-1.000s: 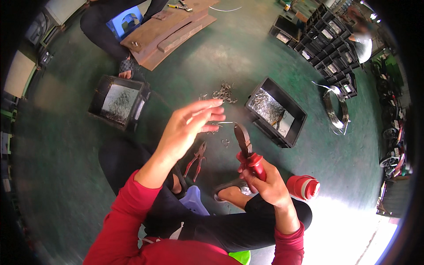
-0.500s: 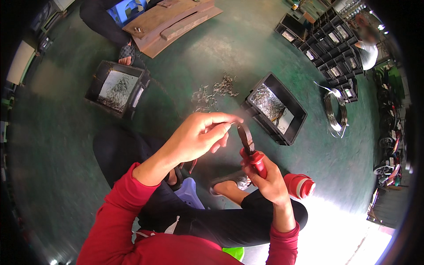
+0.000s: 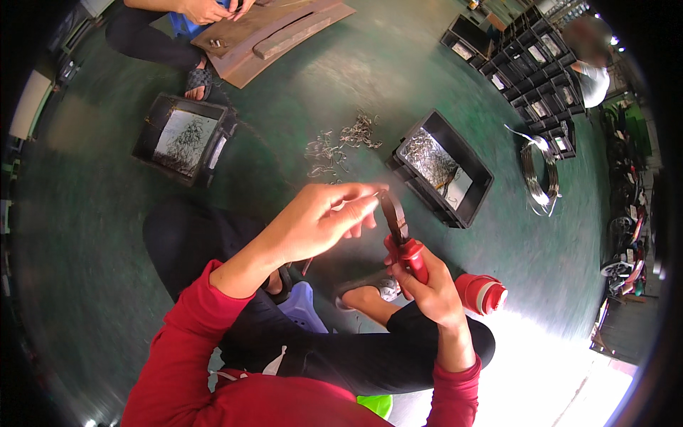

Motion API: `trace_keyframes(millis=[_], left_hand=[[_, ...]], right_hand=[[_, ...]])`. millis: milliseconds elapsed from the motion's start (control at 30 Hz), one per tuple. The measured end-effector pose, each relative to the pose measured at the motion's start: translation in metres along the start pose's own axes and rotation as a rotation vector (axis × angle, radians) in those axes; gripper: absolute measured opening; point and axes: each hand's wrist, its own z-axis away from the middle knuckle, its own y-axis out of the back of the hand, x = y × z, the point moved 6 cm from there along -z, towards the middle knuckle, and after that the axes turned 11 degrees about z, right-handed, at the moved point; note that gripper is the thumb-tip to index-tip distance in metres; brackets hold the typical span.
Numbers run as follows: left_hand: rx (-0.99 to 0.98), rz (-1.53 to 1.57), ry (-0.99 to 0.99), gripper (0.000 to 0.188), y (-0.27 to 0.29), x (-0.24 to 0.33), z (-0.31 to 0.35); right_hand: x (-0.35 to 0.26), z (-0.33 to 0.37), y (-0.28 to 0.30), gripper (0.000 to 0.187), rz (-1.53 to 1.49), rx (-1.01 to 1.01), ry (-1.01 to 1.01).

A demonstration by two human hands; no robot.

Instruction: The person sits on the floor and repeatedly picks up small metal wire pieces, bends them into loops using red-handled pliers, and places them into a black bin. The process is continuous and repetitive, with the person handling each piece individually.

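1. Fingers (image 3: 356, 206) of left hand (image 3: 313, 224) are pinched shut, thumb vs index, on a thin wire piece (image 3: 366, 196). It's too small and blurred to tell its shape or length; only a pale sliver shows at the fingertips.
2. Right hand (image 3: 430, 281) is wrapped tight round the red grips of the pliers (image 3: 398, 231). Dark head points up and slightly left, tip just beside the left fingertips. Can't tell if the jaws stand open or closed.
3. Key relation: wire lies immediately left of the plier tip, touching or nearly so. Pliers' long axis runs near-to-far, leaning left at the far end. Left hand is the nearer one to the wire; it has it.
4. Around: black bin (image 3: 445, 167) of metal bits sits far-right of the hands, a second dark tray (image 3: 181, 139) far-left, and loose wire clips (image 3: 334, 146) are scattered on the green floor (image 3: 107, 235) between them. Wire coil (image 3: 541, 174) lies further right, red-capped bottle (image 3: 484, 292) just right of the right wrist. Another person's hands work at boards (image 3: 277, 32) at the far edge.
5. Vs 1 s ago: left hand was open with fingers spread, above and apart from the pliers. By 0.5 s ago it'd curled in; now it's closed at the tip. Right-hand grip unchanged.
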Motion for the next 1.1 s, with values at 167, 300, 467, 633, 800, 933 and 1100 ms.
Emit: trace_keyframes(millis=[167,300,467,633,800,933,1100], left_hand=[[0.002,-0.418,-0.185,0.038,-0.009,0.007,0.004],[0.023,0.089,0.103,0.035,-0.004,-0.009,-0.001],[-0.034,0.228,0.131,0.034,-0.004,-0.004,-0.003],[-0.022,0.101,0.074,0.032,-0.006,-0.004,-0.002],[-0.006,-0.157,-0.049,0.026,-0.004,-0.002,-0.002],[0.075,-0.194,-0.082,0.021,-0.001,-0.003,-0.004],[0.094,0.043,0.091,0.02,0.005,-0.005,-0.004]], right_hand=[[0.003,-0.001,0.0,0.037,-0.01,-0.029,0.019],[0.0,-0.001,-0.003,0.04,-0.054,-0.063,0.094],[0.003,0.002,0.0,0.041,-0.039,-0.075,-0.011],[0.007,0.002,-0.001,0.04,-0.026,-0.08,-0.039],[0.012,0.001,-0.003,0.039,-0.022,-0.057,-0.051],[0.007,0.0,-0.002,0.04,0.014,-0.011,0.022],[0.007,0.003,0.004,0.042,0.082,0.027,-0.015]])
